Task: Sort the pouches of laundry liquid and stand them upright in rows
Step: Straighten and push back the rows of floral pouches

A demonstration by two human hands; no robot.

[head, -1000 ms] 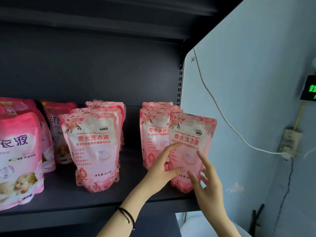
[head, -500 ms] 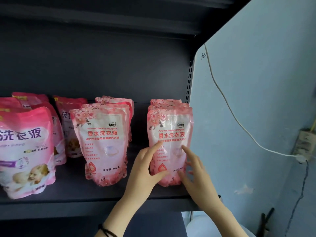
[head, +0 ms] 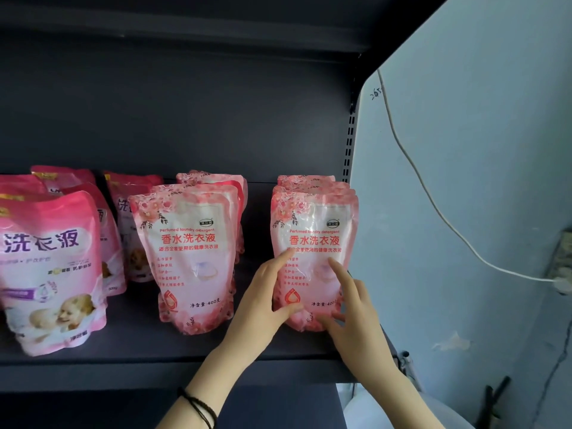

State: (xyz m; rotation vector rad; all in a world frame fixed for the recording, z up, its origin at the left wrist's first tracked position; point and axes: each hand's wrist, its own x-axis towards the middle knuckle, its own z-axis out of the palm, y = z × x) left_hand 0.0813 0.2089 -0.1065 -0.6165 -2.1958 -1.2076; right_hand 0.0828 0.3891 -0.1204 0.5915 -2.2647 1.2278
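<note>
A head-worn camera looks at a dark metal shelf [head: 139, 345] stocked with pink pouches of laundry liquid. At the right end of the shelf, a floral pouch [head: 314, 233] labelled "Perfumed laundry detergent" stands upright at the front of its row [head: 306, 181], close against the pouches behind it. Both hands are on its front. The left hand [head: 263, 305] lies against the pouch's left side, with forefinger straight and pointing up and thumb pressed across the lower front. The right hand [head: 359, 317] mirrors it on the right side, forefinger straight on the label and thumb near the bottom. Neither hand pinches the pouch; the fingers that show are spread and press.

To the left, well apart, stands a second row of the same floral pouches [head: 188, 252], and further left are brighter pink pouches [head: 46, 261] showing a baby. A pale blue wall [head: 464, 243] with a white cable [head: 418, 168] is on the right.

The step in hand looks like squaring this front pouch in its row. Next, the hands would need to let go gently so the soft pouch does not slump forward.
</note>
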